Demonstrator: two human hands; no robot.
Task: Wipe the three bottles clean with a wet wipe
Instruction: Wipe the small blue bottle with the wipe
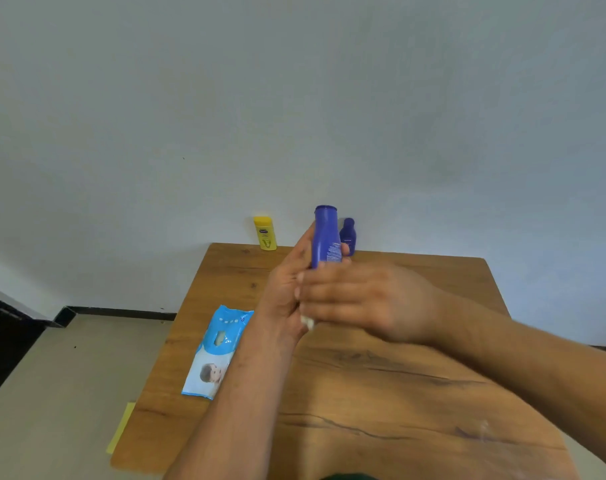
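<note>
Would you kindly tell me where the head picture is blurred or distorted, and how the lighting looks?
Head view: the right hand is smeared by motion, while the tall bottle in the left hand stays fairly sharp; the wide lens stretches the table toward the corners; the light is soft and even, with a slight sheen on the wipes pack.

We see soft, even light with only faint shadows; the wall [294, 98] behind the grip shades from pale to dull grey-blue toward the corners. The right hand [363, 303] is smeared by motion, as is the wet wipe [307, 322] under it, while the left hand [284, 289] and the blue bottle [325, 237] it holds look sharper. Left of the grip, the wipe pack [214, 355] glints. The table [398, 393] edges splay outward, probably lens distortion.
</note>
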